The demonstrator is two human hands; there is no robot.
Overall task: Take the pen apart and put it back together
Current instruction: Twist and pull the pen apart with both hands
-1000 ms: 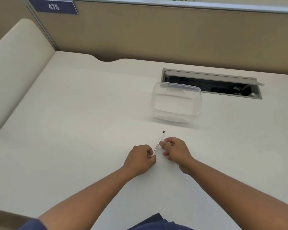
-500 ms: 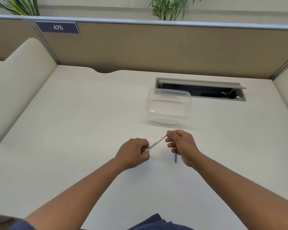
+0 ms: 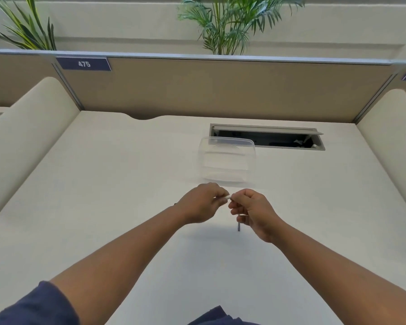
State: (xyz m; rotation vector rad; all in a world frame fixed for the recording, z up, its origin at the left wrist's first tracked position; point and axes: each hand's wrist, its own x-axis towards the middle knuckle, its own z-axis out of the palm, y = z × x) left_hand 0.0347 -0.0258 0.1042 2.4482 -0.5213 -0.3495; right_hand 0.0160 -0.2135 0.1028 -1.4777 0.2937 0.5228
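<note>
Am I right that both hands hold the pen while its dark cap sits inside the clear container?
Not inside. The head view shows the dark cap lying on the desk under the right hand; the clear container looks empty. Both hands, left hand included, do hold the pen.

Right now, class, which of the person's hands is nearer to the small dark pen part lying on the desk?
Right. The right hand is directly above the dark pen part, partly covering it. The left hand is farther off to its left, pinching the white pen piece.
</note>
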